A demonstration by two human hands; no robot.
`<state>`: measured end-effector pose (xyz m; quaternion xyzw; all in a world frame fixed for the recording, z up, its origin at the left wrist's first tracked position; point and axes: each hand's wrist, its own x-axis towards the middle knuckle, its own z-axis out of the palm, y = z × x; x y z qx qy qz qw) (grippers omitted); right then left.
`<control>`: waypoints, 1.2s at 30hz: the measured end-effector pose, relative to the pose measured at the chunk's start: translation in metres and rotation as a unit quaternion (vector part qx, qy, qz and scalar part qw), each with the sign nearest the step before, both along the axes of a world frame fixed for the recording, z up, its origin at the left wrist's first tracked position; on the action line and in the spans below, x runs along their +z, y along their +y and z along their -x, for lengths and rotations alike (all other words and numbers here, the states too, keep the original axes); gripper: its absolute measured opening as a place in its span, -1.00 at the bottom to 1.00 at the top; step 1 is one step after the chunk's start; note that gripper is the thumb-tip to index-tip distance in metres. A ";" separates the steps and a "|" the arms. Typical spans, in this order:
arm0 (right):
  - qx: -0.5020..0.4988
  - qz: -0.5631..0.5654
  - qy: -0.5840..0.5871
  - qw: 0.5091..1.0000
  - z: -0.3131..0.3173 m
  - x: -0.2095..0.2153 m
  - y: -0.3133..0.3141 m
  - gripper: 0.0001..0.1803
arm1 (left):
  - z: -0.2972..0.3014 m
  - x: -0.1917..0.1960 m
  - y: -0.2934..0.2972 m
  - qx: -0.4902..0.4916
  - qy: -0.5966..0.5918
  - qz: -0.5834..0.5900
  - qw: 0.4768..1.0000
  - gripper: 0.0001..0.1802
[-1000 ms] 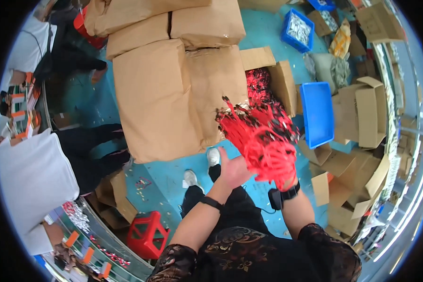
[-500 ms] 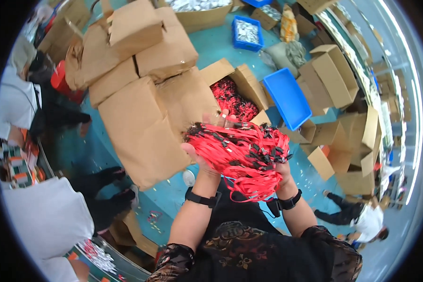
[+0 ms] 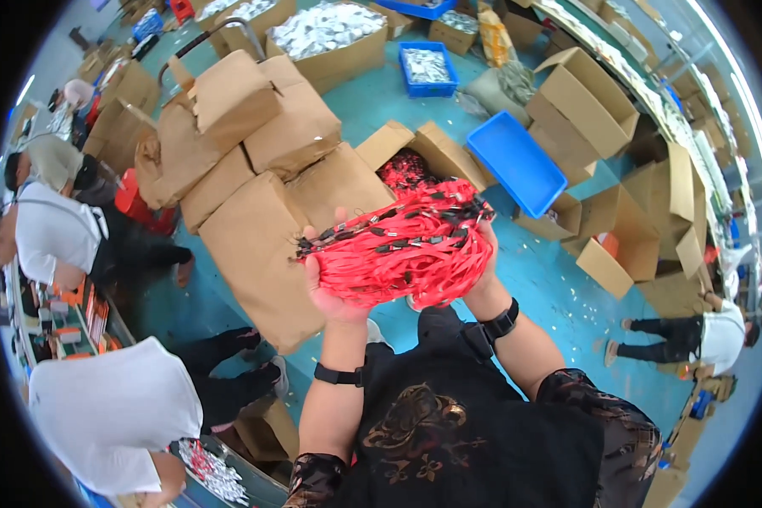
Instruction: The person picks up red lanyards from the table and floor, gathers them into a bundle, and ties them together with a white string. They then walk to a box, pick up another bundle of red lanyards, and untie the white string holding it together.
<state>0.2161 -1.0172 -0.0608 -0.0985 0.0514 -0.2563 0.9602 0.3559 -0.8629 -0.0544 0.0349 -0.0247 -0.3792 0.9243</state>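
Between my hands, in front of my chest, hangs a thick bundle of red lanyards (image 3: 398,254) with black clips and small metal fittings. My left hand (image 3: 330,284) grips its left end, fingers partly behind the straps. On the other end my right hand (image 3: 484,262) is closed, most of its fingers hidden by the bundle. Beyond the bundle, an open cardboard box (image 3: 453,157) holds more red and black lanyards (image 3: 405,169).
Large wrapped brown cartons (image 3: 258,250) are stacked ahead to the left. A blue tray (image 3: 516,165) lies right of the lanyard box, with open cartons (image 3: 622,237) beyond. Co-workers in white shirts stand at left (image 3: 114,411) and far right (image 3: 724,339). A blue crate (image 3: 427,68) holds small silvery pieces.
Both hands have carried the bundle a little left and up in the picture, and it now lies more level and stretched. My view has shifted, showing more of the room at left.
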 end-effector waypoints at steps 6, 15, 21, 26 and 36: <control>0.133 -0.045 -0.035 0.990 -0.026 0.021 -0.021 -0.25 | -0.014 0.027 0.012 0.088 -0.073 -0.086 0.990 -0.47; 0.173 -0.098 -0.076 0.977 -0.076 0.006 -0.031 -0.34 | -0.013 0.052 0.022 0.165 -0.131 -0.109 0.971 -0.56; 0.193 -0.131 -0.067 0.970 -0.085 0.003 -0.032 -0.34 | -0.005 0.066 0.021 0.209 -0.124 -0.169 0.955 -0.43; 0.211 -0.128 -0.084 0.966 -0.083 0.012 -0.025 -0.40 | 0.000 0.049 0.034 0.209 -0.114 -0.210 0.948 -0.28; 0.186 -0.073 -0.115 0.973 -0.096 0.024 -0.014 -0.46 | 0.061 0.015 0.052 0.013 0.180 -0.630 0.756 -0.22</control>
